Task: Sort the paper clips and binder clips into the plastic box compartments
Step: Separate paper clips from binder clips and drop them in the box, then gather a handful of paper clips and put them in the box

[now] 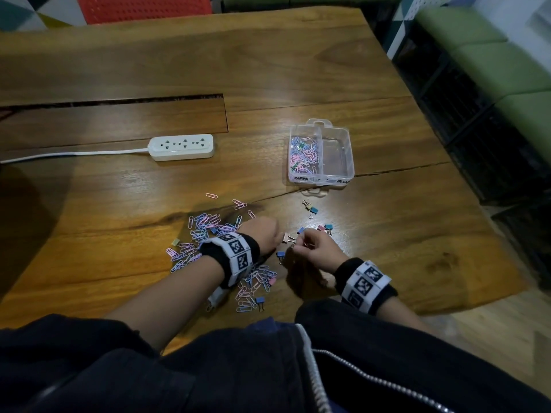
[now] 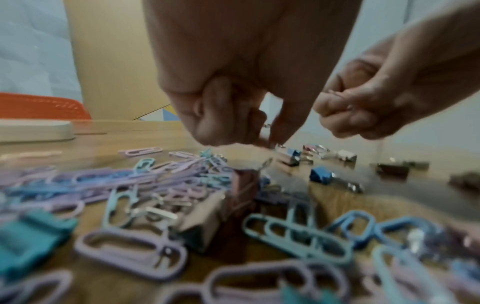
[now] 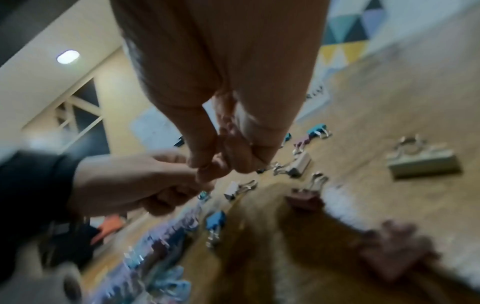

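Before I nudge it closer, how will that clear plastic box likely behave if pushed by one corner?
The plastic box looks thin-walled and probably light: only its left compartment holds paper clips, the right one looks empty. It will likely slide easily on the glossy wooden table, and may pivot rather than travel straight. Its low, wide shape makes tipping unlikely.

Table: wood, glossy varnish, visible grain and cracks. Plastic box: clear, smooth, glossy plastic. Paper clips: pastel coating, matt, smooth. Binder clips: painted bodies, shiny bare-metal wire handles. Power strip: white plastic, smooth, satin. Wristbands: black cloth, with printed white marker panels. Jacket: dark matt fabric, metal zipper.
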The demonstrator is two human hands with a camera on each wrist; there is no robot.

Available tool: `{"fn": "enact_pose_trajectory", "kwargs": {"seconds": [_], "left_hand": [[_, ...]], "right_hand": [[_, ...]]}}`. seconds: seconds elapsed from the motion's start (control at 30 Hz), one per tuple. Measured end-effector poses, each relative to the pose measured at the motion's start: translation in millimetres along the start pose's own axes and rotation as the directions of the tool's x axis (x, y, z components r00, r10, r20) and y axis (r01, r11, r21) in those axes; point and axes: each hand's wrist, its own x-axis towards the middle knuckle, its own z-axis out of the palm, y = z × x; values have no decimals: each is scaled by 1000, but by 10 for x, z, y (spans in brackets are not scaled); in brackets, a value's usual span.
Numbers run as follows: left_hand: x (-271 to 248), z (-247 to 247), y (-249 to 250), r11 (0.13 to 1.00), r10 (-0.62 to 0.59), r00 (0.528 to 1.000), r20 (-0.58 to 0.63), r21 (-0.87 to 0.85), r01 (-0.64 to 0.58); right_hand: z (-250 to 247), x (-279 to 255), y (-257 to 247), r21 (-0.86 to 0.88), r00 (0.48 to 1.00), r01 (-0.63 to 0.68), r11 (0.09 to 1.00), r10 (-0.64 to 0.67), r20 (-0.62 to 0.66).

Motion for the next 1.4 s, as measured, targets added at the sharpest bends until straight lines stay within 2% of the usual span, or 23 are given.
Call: {"fn": "enact_pose_trajectory", "kwargs": {"seconds": [0.07,0.1,0.13,0.17,0.2,0.23,0.27,0.3,0.33,0.37,0.43,0.47,0.5,0.57,0.63,0.7,0.8,0.9,0.97,1.03,1.13,1.27,1.4], "left_hand": [[-6,-38,-76,942,-14,998,68,-333,36],[-19,-61,-140,799,-1,989,149,-595,91],[-62,-78,-187,517,14,974,225,-836,186],[-108,-100,-233,209,35,961,275,-942,262],[-154,-140,-278,16,50,957,287,-958,286],[-190,-167,-317,-42,52,960,274,-960,276],[-226,-183,-324,-34,45,966,254,-966,256],[-241,-187,-333,42,29,971,236,-971,234],[-271,-190,-325,186,16,975,222,-959,215],[-305,-184,-321,389,16,979,205,-903,183],[-392,-132,-307,791,80,981,176,-610,45],[-440,-77,-296,908,133,974,184,-416,-45],[-494,-25,-280,967,180,962,204,-218,-134],[-551,92,-257,959,249,940,234,74,-273],[-543,174,-243,940,284,935,212,131,-315],[-520,209,-239,943,293,938,186,108,-316],[-505,177,-210,939,305,940,150,117,-324],[-505,160,-191,930,312,938,148,153,-334],[-493,163,-194,921,307,939,155,200,-334],[-482,142,-208,918,301,944,139,226,-326],[-458,101,-246,935,286,952,107,186,-301],[-433,31,-243,951,270,959,88,131,-280],[-393,-18,-180,943,279,955,99,158,-291]], "right_hand": [[0,0,-37,210,992,-47,977,22,122],[18,-4,-62,240,982,-77,968,32,187],[43,-8,-93,199,968,-99,975,49,245],[70,-10,-128,73,955,-106,992,81,287],[96,-4,-146,-66,944,-93,993,109,311],[108,6,-151,-161,942,-80,984,127,311],[108,10,-153,-192,948,-84,978,138,288],[87,10,-151,-180,960,-99,979,142,242],[38,14,-138,-164,975,-108,981,137,177],[-25,25,-103,-126,985,-120,985,134,106],[-194,11,-13,64,986,-168,984,168,10],[-287,-18,29,219,981,-183,958,193,-24],[-377,-53,71,381,973,-180,907,222,-67],[-525,-121,150,596,948,-137,791,280,-154],[-577,-187,201,675,928,-104,730,316,-198],[-538,-232,212,655,927,-109,748,314,-204],[-352,-217,235,386,953,-143,912,232,-197],[-207,-163,254,169,962,-117,979,154,-225],[-129,-162,199,64,971,-98,993,109,-210],[-2,-191,121,-148,987,-52,988,28,-156],[200,-208,43,-431,995,54,901,-83,-50],[323,-126,25,-403,991,120,907,-134,-6],[324,-102,9,-351,990,129,927,-139,-4]]}}
